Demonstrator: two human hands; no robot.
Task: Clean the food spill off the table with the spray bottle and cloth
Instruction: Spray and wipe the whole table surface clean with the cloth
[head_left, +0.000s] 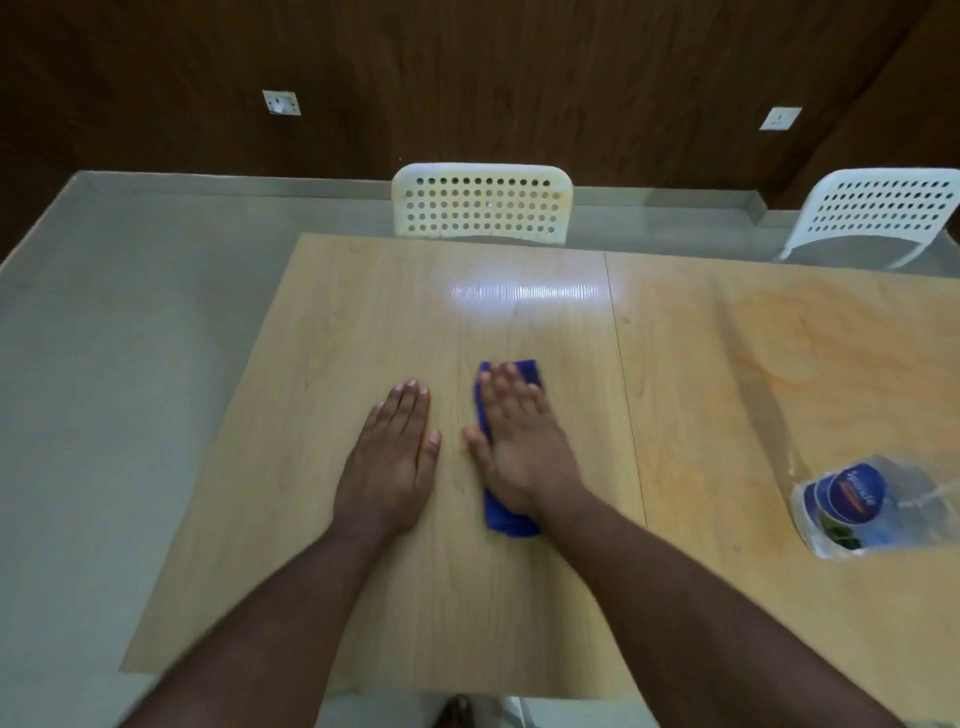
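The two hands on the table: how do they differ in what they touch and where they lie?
The right hand presses flat on the folded blue cloth; the left hand rests on the bare table. The right hand lies nearer the spray bottle; the left hand lies farther from it. Both are flat, palms down, fingers straight.

The right hand (519, 441) lies flat on the blue cloth (506, 514); the left hand (395, 462) lies flat on the table (322, 364) beside it
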